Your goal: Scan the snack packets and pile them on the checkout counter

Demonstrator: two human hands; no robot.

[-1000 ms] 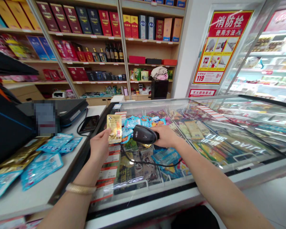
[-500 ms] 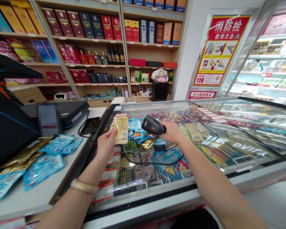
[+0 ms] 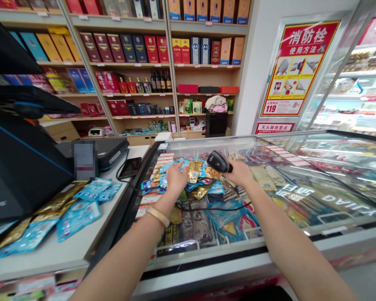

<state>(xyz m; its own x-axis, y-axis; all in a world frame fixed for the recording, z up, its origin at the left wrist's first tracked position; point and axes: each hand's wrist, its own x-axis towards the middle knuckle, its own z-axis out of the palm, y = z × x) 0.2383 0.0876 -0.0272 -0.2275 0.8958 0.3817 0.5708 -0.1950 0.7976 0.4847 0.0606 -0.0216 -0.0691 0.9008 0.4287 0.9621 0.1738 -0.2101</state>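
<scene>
On the glass lid of a chest freezer [image 3: 301, 200], in the middle of a shop, lies a pile of packets [image 3: 163, 180] in blue and gold. The person's left hand [image 3: 176, 177] rests palm down on this pile, its fingers bent over the wrappers. A gold packet [image 3: 194, 170] lies touching that hand on its right side; whether the left grip has actually closed on it or on any other packet cannot be told. A gold bracelet [image 3: 157, 216] circles the left wrist. Just right of the gold packet, the right hand [image 3: 242, 173] has its grip wrapped tightly round the handle of a black barcode scanner [image 3: 218, 161], whose head points left and down towards the pile. A dark cable [image 3: 213, 207] runs across the glass beneath both forearms. To the left stands a white tabletop [image 3: 65, 251] strewn with loose packets [image 3: 78, 209], also blue and gold, with a dark phone [image 3: 130, 167] at its far end and a black till screen [image 3: 19, 167] on its far left. Far behind are wooden shelves [image 3: 203, 67] of boxed goods, and on the right wall a red poster [image 3: 297, 69].
</scene>
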